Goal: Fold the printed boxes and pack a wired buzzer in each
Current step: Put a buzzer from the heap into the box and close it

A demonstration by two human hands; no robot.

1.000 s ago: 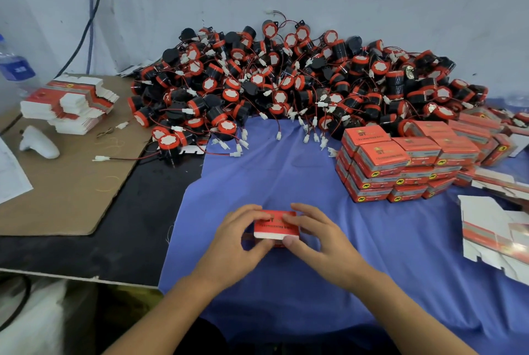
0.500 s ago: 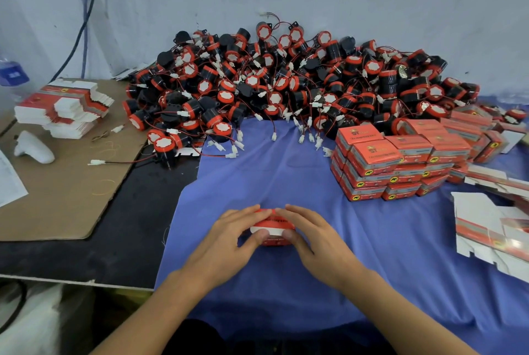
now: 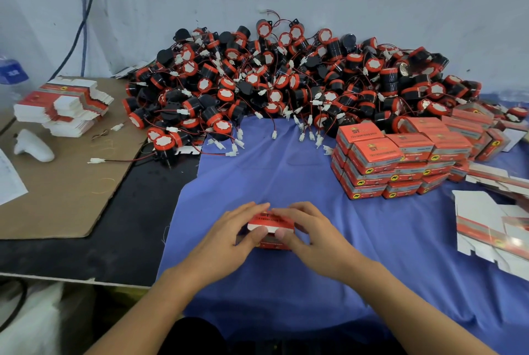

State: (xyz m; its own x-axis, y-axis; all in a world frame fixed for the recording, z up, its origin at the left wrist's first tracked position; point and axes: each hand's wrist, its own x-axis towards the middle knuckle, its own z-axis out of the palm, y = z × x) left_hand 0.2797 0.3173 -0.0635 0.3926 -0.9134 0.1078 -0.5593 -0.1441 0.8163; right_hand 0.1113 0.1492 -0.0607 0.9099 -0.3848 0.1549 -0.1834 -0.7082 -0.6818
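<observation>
One printed box (image 3: pixel 270 222) sits at lower centre of the head view, on the blue cloth (image 3: pixel 286 171). My left hand (image 3: pixel 229 237) and right hand (image 3: pixel 316 235) grip its ends, thumbs on the white flap (image 3: pixel 270 229). Buzzer inside: cannot tell. Judged step: closing the lid. Next: tuck the flap squarely, then move the box to the packed stack (image 3: pixel 386 160), centre right.

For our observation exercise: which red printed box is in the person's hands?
The lone box on the blue cloth, gripped by left hand and right hand; the stacked boxes sit untouched.
</observation>
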